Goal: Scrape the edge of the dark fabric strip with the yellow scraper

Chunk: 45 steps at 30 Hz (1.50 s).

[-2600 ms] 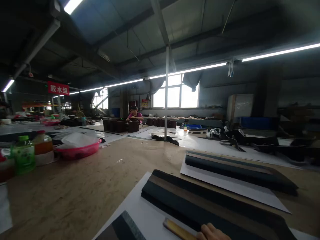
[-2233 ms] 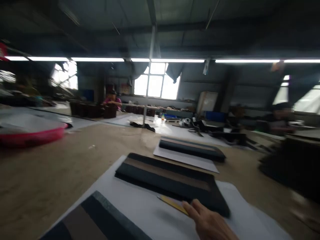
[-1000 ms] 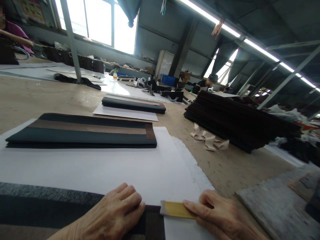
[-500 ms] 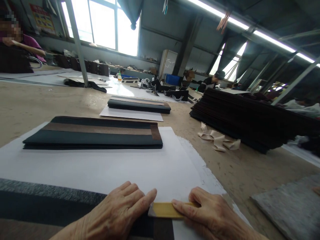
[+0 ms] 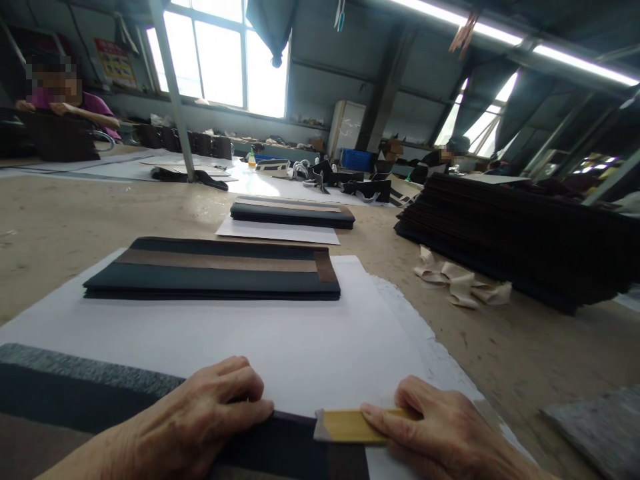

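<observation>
A dark panel (image 5: 295,445) with a brown strip and a speckled grey band lies across the near part of the white sheet (image 5: 280,333). My left hand (image 5: 215,407) rests on it, fingers bent and closed at its far edge. My right hand (image 5: 445,427) is closed around a flat yellow scraper (image 5: 350,427), the forefinger stretched along its top. The scraper's greyish end touches the panel close to its right end. A gap separates it from my left thumb. The right hand hides the scraper's other end.
A stack of dark panels (image 5: 215,277) lies on the sheet, with another stack (image 5: 295,212) behind. At right stand a tall dark pile (image 5: 510,240), cream scraps (image 5: 460,283) and a grey felt-like slab (image 5: 595,430). A metal post (image 5: 175,100) rises at back left. A person (image 5: 95,110) sits far left.
My left hand has drawn back leftward along the panel edge, and its thumb is now apart from the scraper. The view has turned slightly left. My right hand keeps hold of the scraper.
</observation>
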Motion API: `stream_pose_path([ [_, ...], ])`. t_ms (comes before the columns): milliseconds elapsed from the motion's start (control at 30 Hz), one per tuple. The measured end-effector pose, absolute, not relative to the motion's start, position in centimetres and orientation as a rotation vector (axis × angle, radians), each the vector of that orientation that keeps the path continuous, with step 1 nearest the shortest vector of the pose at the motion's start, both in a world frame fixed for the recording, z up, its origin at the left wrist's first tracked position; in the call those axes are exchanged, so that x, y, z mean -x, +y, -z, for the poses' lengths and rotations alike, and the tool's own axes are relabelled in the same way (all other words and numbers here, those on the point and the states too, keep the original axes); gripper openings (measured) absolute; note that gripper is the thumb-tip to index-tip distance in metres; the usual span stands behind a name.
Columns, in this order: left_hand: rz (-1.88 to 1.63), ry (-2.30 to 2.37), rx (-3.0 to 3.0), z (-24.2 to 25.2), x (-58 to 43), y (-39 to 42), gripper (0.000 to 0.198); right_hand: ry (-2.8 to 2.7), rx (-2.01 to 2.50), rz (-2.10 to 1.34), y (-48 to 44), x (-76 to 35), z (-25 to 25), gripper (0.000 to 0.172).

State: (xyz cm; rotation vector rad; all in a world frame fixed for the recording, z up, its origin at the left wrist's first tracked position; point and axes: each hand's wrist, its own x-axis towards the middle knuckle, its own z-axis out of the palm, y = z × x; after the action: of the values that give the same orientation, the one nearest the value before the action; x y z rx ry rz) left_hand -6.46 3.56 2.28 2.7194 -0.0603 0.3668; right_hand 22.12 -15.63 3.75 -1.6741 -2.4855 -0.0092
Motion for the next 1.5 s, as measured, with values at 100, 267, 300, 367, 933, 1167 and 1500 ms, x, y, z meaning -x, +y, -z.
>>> stream_pose_path([
  [100,-0.387,-0.058,-2.731,-2.4,6.4,3.4,0.045,-2.498,1.675,-0.012,-15.3,-22.0,-3.7,0.039],
  [267,-0.433,-0.107,-2.754,-2.5,6.2,3.4,0.047,-2.510,1.679,-0.070,-14.3,-21.5,-3.8,0.039],
  [300,-0.435,-0.121,-2.762,-2.5,6.2,3.5,0.045,-2.509,1.677,-0.080,-14.1,-21.3,-3.8,0.039],
  [367,-0.426,-0.138,-2.782,-2.4,6.1,3.5,0.041,-2.512,1.661,-0.091,-13.6,-21.1,-3.9,0.038],
  [933,-0.473,-0.207,-2.835,-1.9,5.9,3.7,0.032,-2.558,1.611,-0.095,-10.9,-19.0,-4.5,0.036],
  [1167,-0.426,-0.109,-2.730,-2.9,7.6,4.8,0.030,-2.566,1.599,-0.076,-10.7,-19.0,-4.5,0.037],
  [1500,-0.431,-0.045,-2.699,-2.6,10.8,7.5,0.040,-2.580,1.472,0.073,-9.6,-18.6,-5.1,0.040],
])
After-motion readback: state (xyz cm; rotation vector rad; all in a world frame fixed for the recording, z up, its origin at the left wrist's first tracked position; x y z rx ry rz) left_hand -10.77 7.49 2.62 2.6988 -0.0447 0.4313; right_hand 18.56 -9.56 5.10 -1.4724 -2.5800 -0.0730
